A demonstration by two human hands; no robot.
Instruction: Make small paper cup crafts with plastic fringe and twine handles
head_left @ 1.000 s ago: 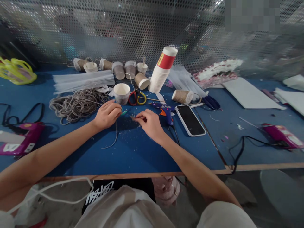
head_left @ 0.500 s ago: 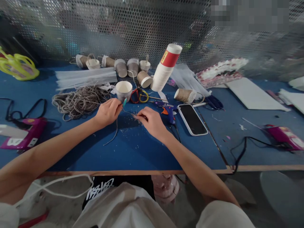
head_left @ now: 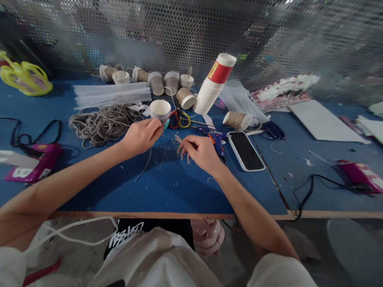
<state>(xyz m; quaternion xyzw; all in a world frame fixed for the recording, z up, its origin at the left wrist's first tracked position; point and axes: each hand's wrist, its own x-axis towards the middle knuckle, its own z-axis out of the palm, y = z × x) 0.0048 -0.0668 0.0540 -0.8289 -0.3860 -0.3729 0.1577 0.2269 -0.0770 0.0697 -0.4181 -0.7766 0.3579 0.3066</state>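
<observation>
My left hand (head_left: 143,136) is closed in a pinch on a thin grey cord (head_left: 147,164). The cord's tail hangs below the fingers onto the blue table. A small teal piece (head_left: 166,124) shows at my fingertips; I cannot tell what it is. Just behind this hand stands a white paper cup (head_left: 160,108) with a grey-wrapped outside, partly covered by the fingers. To the right, my right hand (head_left: 201,153) hovers over the table with its fingers apart, and I see nothing held in it. A tangled pile of grey cord (head_left: 103,124) lies left of the cup.
Scissors (head_left: 179,119), a blue glue gun (head_left: 216,139) and a phone (head_left: 245,151) lie right of centre. Behind them leans a stack of paper cups (head_left: 211,87). Several wrapped cups line the mesh wall. A purple box (head_left: 38,161) with a cable lies left.
My right hand has let go of the cord it was pinching, and its fingers have spread. It has moved slightly right; my left hand still pinches the cord.
</observation>
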